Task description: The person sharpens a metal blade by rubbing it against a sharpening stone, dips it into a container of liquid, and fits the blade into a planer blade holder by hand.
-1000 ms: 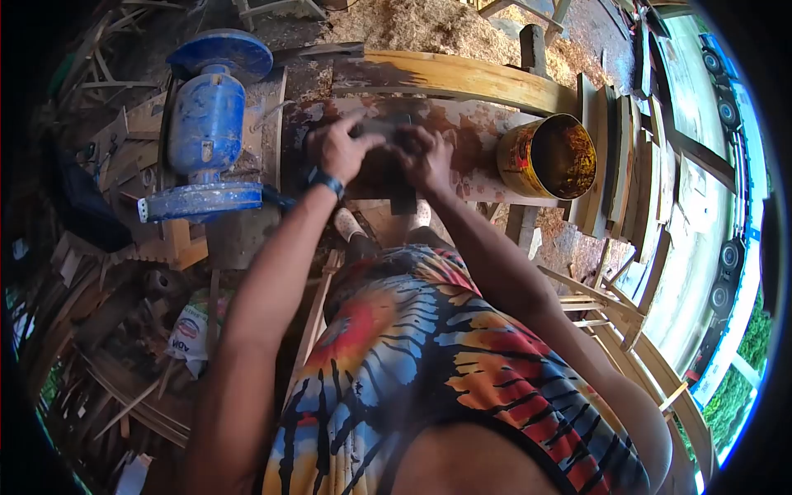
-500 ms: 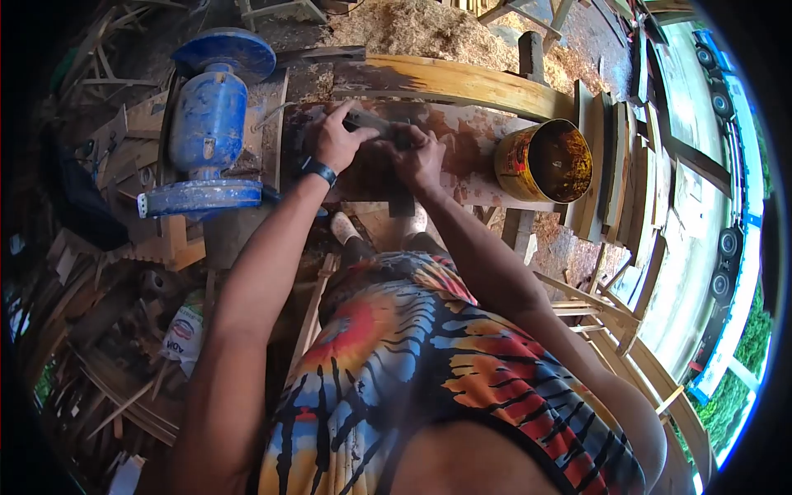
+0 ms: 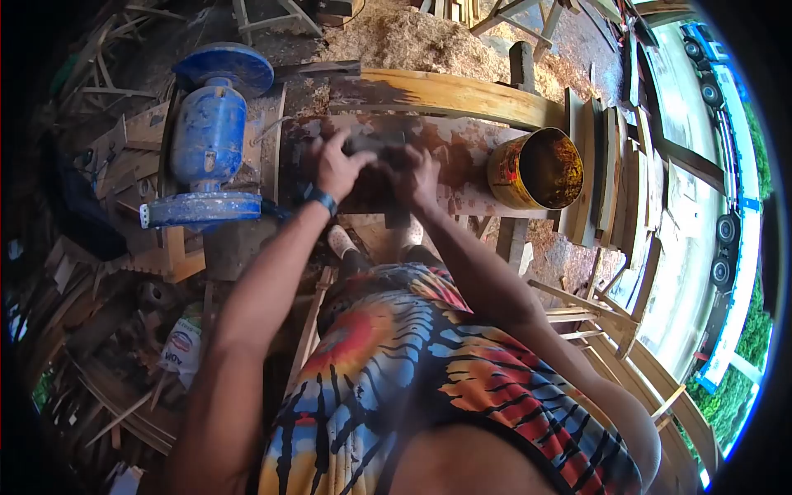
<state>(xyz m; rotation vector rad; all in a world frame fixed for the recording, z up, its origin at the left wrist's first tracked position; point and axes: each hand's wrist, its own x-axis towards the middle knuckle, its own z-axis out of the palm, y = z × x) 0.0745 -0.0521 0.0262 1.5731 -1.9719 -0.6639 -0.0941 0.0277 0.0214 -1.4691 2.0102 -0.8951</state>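
My left hand (image 3: pixel 337 170) and my right hand (image 3: pixel 417 178) are side by side over a dark, wet-stained bench (image 3: pixel 458 165). Between them is a small dark flat piece (image 3: pixel 369 147), blurred, its kind not clear. The thumb and fingers of my left hand close around its left part. On its right end my right hand has its fingers curled, partly smeared by motion. A dark strip (image 3: pixel 397 219) juts over the bench's near edge below my right hand. A yellow, stained bucket (image 3: pixel 507 171) holding dark liquid stands to the right.
A blue bench grinder-like machine (image 3: pixel 208 136) stands at left. Behind the bench lies a long wooden beam (image 3: pixel 470 92), with wood shavings (image 3: pixel 412 37) beyond. Several boards (image 3: pixel 609 173) are stacked right of the bucket. A truck (image 3: pixel 730 247) is outside at far right.
Both hands stay together over the dark piece, with small blurred finger movements. The bench and bucket sit slightly lower and further left in view as the camera shifts.
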